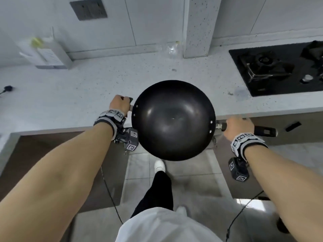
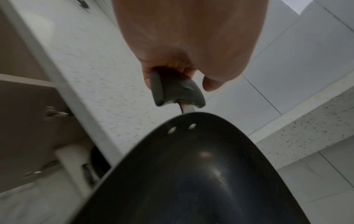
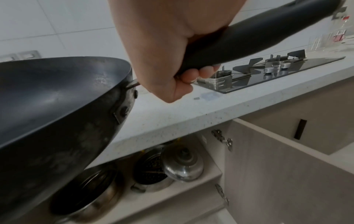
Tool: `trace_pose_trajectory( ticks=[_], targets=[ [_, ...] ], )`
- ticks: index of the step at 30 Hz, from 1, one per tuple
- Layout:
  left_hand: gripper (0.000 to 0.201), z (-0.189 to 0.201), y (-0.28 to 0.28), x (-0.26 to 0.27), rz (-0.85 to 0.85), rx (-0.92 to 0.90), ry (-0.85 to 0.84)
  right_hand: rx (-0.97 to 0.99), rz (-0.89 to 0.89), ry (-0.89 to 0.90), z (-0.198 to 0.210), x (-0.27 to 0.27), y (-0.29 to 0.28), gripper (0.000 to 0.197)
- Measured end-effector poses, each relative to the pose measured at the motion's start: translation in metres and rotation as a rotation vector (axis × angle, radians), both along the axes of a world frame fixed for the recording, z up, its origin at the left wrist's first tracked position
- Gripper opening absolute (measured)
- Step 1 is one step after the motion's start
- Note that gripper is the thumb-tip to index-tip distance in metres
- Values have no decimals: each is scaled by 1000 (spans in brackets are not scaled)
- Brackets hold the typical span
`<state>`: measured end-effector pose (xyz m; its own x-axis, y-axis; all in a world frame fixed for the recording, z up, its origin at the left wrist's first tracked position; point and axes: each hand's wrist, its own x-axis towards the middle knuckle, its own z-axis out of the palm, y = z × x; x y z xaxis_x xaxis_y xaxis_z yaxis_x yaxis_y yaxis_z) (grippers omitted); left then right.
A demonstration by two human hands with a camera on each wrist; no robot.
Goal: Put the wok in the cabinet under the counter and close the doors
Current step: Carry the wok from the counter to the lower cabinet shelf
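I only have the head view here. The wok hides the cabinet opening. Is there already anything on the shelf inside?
Observer: Yes. The right wrist view shows a steel pot and a perforated steamer with a domed lid leaning on it.
Operator: Right door open?
Observer: Yes, the right door is swung out, hinges showing.
Operator: Left hand's grip?
Observer: The left hand curls round the wok's short helper handle.
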<state>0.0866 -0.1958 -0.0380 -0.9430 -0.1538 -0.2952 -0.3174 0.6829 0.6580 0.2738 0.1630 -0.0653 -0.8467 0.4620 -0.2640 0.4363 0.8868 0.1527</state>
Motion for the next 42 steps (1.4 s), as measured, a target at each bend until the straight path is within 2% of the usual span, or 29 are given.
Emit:
trace_pose_trajectory(
  ticks=[2, 4, 6, 10, 14, 17, 19, 21, 24, 27, 34, 35, 37, 38, 42],
  targets=[
    [49, -3, -19, 33, 19, -11, -21, -3, 27, -20, 1, 19, -15, 11],
    [37, -5, -35, 63, 29, -25, -52, -4, 54, -22, -2, 38, -30, 17],
    [35, -20, -55, 84, 61, -22, -78, -19, 81, -39, -7, 56, -46, 14],
    [51, -47, -88, 108, 139, -6, -128, -43, 120, -78, -22, 82, -74, 11],
    [51, -65, -112, 127, 131, -48, -212, -17, 122, -104, -44, 106, -100, 12],
    [60, -101, -132, 131, 145, 19, -303, 25, 113, -149, -64, 115, -113, 16],
    [68, -143, -149, 128, 156, 43, -344, 37, 126, -181, -78, 117, -116, 22],
    [71, -161, -152, 135, 168, 31, -370, 35, 136, -188, -91, 118, -117, 24],
    [58, -146, -133, 156, 163, 24, -380, 42, 154, -185, -109, 116, -111, 23],
    [20, -164, -123, 161, 142, 4, -406, 54, 181, -226, -138, 110, -100, 26],
    [20, -252, -106, 167, 261, 5, -393, 42, 230, -253, -217, 91, -81, 32],
    [25, -269, -105, 165, 294, 25, -374, 37, 232, -257, -229, 88, -81, 32],
    [49, -304, -103, 161, 365, 44, -352, 18, 224, -264, -259, 80, -78, 30],
    [55, -323, -102, 159, 390, 58, -347, 8, 217, -264, -276, 77, -78, 27],
    [46, -403, -97, 146, 421, 45, -343, -33, 208, -234, -354, 63, -73, 9]
  ],
)
